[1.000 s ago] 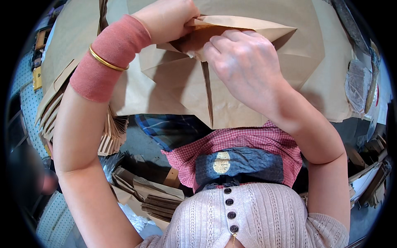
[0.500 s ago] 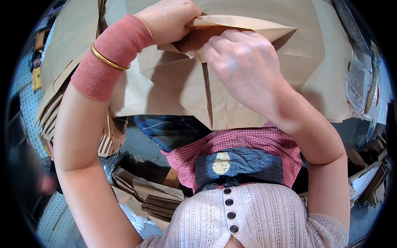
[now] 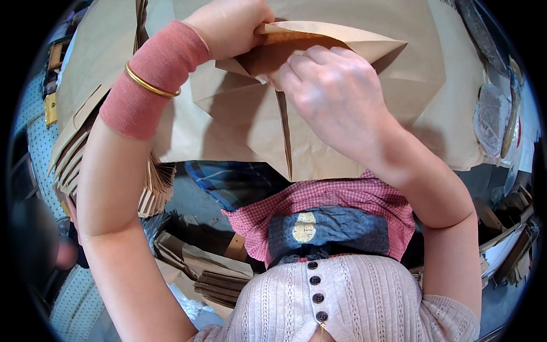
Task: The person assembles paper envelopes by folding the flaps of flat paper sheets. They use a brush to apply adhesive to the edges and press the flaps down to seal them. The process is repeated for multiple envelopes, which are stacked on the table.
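- Pinching the left end of an open fold [image 3: 364, 35] on the kraft-paper bag [image 3: 236, 128], had fingers of left hand [image 3: 235, 27] closed.
- Curled right hand [image 3: 337, 94] nearer the fold's middle; could not tell hidden fingertips' grip.
- Saw bag beneath both hands, opened crosswise.

Bare left hand [image 3: 239, 28] pinching edge of creased brown paper bag [image 3: 239, 128]; bare right hand [image 3: 336, 97] curled at opening, fingertips hidden.

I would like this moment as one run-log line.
left hand: gripping brown paper at open fold, left end | right hand: curled at fold's near edge, fingertips hidden
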`<state>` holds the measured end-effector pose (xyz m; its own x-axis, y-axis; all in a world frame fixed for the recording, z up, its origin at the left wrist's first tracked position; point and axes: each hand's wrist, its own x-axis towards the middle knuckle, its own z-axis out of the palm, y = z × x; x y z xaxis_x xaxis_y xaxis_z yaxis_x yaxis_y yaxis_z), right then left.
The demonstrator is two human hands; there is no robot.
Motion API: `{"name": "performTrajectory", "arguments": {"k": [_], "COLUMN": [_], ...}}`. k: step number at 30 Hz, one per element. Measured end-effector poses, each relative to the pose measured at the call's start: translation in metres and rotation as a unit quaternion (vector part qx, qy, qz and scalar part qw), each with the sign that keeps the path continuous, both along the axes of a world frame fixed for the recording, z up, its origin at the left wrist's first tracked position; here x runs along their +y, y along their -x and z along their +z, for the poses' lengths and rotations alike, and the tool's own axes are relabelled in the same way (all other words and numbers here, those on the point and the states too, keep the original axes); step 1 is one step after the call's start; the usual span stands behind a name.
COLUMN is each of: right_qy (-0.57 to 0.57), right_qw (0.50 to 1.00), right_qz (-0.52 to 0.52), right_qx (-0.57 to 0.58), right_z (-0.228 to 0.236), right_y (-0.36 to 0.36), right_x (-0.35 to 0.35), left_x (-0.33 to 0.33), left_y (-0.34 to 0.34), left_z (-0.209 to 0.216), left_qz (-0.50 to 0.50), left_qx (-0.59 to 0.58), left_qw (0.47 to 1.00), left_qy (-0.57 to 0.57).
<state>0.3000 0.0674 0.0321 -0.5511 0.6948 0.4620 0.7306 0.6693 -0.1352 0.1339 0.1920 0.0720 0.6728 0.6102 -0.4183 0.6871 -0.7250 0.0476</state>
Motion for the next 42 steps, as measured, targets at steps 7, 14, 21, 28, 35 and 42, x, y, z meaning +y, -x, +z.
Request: {"name": "performTrajectory", "arguments": {"k": [7,14,21,28,35,42], "right_qy": [-0.004,0.051,0.061,0.31,0.405,0.33], "right_qw": [0.999,0.995,0.952,0.844,0.788,0.796], "right_qz": [0.013,0.02,0.116,-0.035,0.035,-0.09], "right_qx": [-0.044,-0.083,-0.277,-0.437,-0.463,-0.5], "right_z": [0.004,0.012,0.023,0.088,0.074,0.063], "right_y": [0.001,0.0,0.005,-0.035,-0.029,-0.058], "right_x": [-0.001,-0.006,-0.015,0.003,0.069,0.037], "left_x": [0.013,0.004,0.037,-0.066,-0.06,-0.097], "left_y": [0.002,-0.014,-0.014,-0.01,-0.045,-0.016], "left_z": [0.018,0.03,-0.012,0.011,0.011,0.028], "left_qz": [-0.018,-0.028,0.205,-0.262,0.022,0.051], "left_qx": [0.06,-0.15,-0.113,-0.243,0.15,0.265], "left_qw": [0.993,0.987,0.969,0.886,0.988,0.96], "left_qy": [-0.098,0.043,-0.072,-0.295,0.027,-0.075]}}
